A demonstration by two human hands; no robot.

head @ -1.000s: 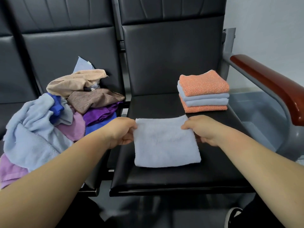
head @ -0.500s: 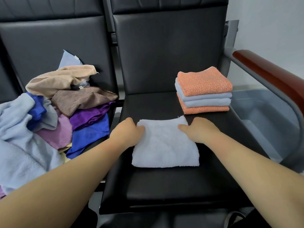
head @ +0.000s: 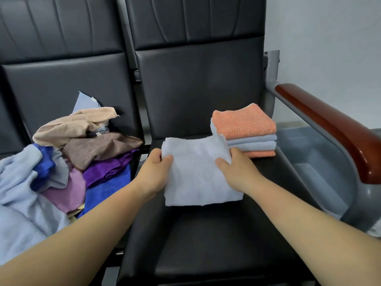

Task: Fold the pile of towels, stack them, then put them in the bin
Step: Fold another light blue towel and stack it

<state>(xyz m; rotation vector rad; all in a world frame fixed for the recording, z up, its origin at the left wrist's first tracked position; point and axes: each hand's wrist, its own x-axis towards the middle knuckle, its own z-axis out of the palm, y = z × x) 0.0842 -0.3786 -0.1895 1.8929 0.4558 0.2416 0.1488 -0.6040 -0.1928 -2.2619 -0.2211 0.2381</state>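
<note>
Left hand (head: 155, 172) and right hand (head: 235, 171) each pinch a side edge of the folded light-blue towel (head: 198, 174) — raised above the black seat (head: 206, 240), just beside the folded stack (head: 247, 134); grey bin (head: 321, 172) at right.

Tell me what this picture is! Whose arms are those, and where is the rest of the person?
There is no machine here, just a person. The camera sits on their head and looks down, so you see only their arms, as if they were your own. There is one picture of this moment, taken from that head camera. The left hand and right hand are the grip: each pinches one side of a light blue towel over a black chair seat. Behind it, on the same seat, sits a neat stack of folded towels, with an orange one on top. On the next seat to the left lies a messy pile of unfolded towels. A grey bin stands to the right, beside the chair.
</note>
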